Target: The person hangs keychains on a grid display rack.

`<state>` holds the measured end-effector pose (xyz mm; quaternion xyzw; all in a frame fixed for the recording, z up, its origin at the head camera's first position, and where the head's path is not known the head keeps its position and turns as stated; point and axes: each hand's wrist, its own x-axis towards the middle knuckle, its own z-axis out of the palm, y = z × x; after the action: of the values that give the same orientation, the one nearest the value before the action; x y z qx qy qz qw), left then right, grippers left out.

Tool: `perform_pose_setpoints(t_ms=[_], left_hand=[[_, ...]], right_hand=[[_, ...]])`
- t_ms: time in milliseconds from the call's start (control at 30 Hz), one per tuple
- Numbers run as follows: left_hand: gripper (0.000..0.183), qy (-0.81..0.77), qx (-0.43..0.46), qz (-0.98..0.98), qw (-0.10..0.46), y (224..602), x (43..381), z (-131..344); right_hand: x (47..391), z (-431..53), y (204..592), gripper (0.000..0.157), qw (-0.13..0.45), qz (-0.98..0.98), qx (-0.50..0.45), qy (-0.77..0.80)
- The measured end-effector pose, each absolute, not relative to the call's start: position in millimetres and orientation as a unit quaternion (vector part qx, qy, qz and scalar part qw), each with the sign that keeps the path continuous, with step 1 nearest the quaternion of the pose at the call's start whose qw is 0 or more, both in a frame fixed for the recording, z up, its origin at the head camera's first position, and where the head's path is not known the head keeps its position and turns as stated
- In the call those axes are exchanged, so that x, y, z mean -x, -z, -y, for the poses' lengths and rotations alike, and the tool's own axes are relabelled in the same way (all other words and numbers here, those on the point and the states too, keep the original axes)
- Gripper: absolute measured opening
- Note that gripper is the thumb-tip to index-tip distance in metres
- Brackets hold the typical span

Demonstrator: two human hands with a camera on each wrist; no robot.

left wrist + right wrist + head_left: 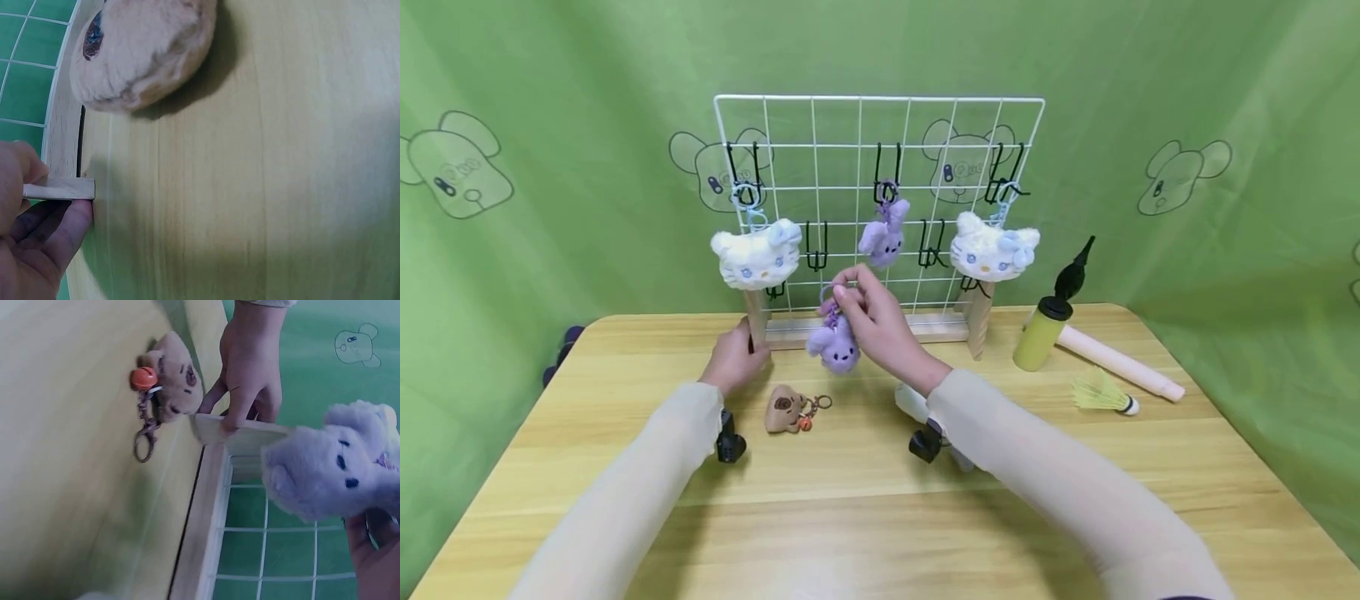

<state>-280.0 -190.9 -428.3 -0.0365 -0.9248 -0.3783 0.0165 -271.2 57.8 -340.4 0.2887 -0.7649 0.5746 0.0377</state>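
Observation:
My right hand [880, 325] pinches the ring of a purple plush keychain [837, 347], which dangles in front of the grid's lower part. Its plush head [331, 469] looms large in the right wrist view. At the rack's left end, my left hand [735, 357] grips the wooden foot [65, 188] between thumb and fingers. The white wire rack [880, 96] carries a white cat plush [758, 256] at left, another purple plush [884, 237] in the middle and a second white cat plush [994, 252] at right, each on a black hook.
On the table lies a brown plush keychain [784, 409] with an orange bell. A white object [912, 402] is partly hidden under my right forearm. To the right are a yellow pump [1034, 337], a pink tube [1120, 363] and a yellow shuttlecock [1103, 393]. Bare black hooks [817, 247] hang on the grid.

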Motion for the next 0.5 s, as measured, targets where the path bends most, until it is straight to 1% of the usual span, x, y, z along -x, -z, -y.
perform_pose_setpoints(t_ms=[267, 367, 500], left_hand=[[0.051, 0.378, 0.048, 0.924, 0.019, 430.4, 281.4, 190.2], [0.054, 0.379, 0.050, 0.924, 0.018, 430.5, 282.6, 190.8], [0.054, 0.379, 0.048, 0.924, 0.019, 430.6, 284.0, 192.4]], right_hand=[[280.9, -36.5, 334.0, 0.015, 0.093, 0.782, -0.270, -0.554], [286.1, -30.7, 333.9, 0.016, 0.099, 0.796, -0.253, -0.541], [291.5, -24.5, 335.0, 0.015, 0.088, 0.812, -0.227, -0.530]])
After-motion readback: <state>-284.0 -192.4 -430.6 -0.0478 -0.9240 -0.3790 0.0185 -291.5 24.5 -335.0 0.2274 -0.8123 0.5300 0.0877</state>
